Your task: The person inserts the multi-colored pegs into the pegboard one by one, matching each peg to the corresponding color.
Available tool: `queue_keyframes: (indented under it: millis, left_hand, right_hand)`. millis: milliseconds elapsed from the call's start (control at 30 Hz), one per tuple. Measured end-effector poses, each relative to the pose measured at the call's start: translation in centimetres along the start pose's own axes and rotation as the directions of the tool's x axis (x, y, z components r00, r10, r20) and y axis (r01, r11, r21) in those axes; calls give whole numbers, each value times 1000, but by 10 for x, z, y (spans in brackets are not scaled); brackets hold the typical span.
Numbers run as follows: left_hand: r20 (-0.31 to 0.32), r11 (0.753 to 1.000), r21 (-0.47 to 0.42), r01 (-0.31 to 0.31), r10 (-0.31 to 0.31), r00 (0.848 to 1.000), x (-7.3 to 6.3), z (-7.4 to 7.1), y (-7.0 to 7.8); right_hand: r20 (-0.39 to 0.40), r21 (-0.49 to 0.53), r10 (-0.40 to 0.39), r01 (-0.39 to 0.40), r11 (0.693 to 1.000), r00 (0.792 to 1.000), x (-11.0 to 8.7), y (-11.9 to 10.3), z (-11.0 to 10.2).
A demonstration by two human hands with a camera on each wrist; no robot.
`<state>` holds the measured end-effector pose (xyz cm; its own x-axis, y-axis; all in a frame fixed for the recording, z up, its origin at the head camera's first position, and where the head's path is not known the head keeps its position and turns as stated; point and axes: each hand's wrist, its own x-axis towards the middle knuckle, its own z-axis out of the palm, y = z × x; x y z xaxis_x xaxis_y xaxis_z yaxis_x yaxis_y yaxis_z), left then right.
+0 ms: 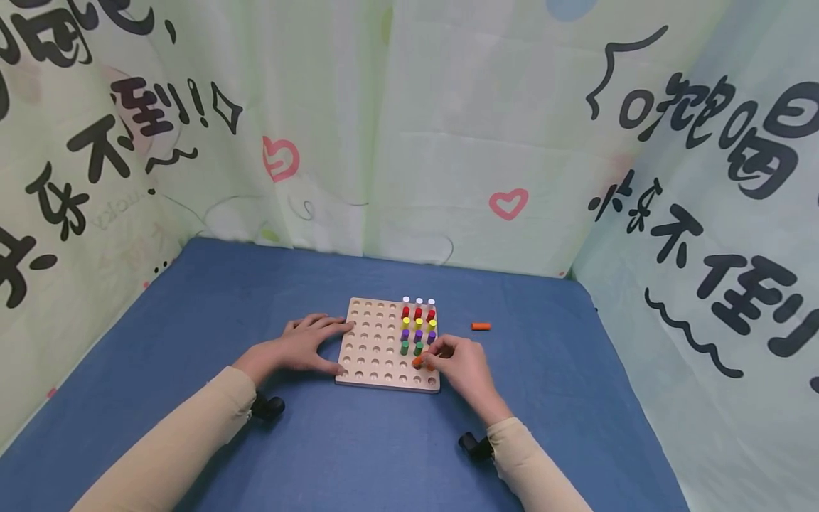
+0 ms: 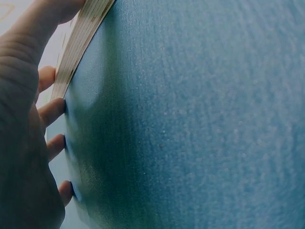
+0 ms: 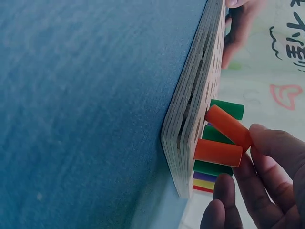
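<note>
A square wooden pegboard (image 1: 367, 361) with rows of round holes lies on the blue table. My right hand (image 1: 467, 366) pinches an orange peg (image 3: 228, 126) between thumb and fingertips. That peg leans at a slant, its lower end at a hole in the board. Right beside it another orange peg (image 3: 218, 152) stands in its hole. My left hand (image 1: 307, 345) rests on the board's left side with fingers spread, the thumb near the front left corner. Green (image 1: 404, 348), purple (image 1: 405, 335), yellow (image 1: 406, 323), red (image 1: 406, 311) and white pegs (image 1: 406, 301) stand in rows behind.
One loose orange peg (image 1: 481, 326) lies on the blue cloth (image 1: 384, 448) to the right of the board. Pale curtains (image 1: 461, 128) with dark writing and pink hearts surround the table's back and sides.
</note>
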<state>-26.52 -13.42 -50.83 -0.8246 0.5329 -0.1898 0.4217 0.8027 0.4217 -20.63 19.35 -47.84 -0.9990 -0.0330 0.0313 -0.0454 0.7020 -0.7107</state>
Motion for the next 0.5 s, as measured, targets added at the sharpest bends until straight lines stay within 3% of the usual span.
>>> queue_keyframes:
  millis: [500]
  left_hand:
    - [-5, 1000, 4, 0, 0, 1000, -1, -1, 1]
  right_hand:
    - [34, -51, -42, 44, 998, 999, -2, -1, 3]
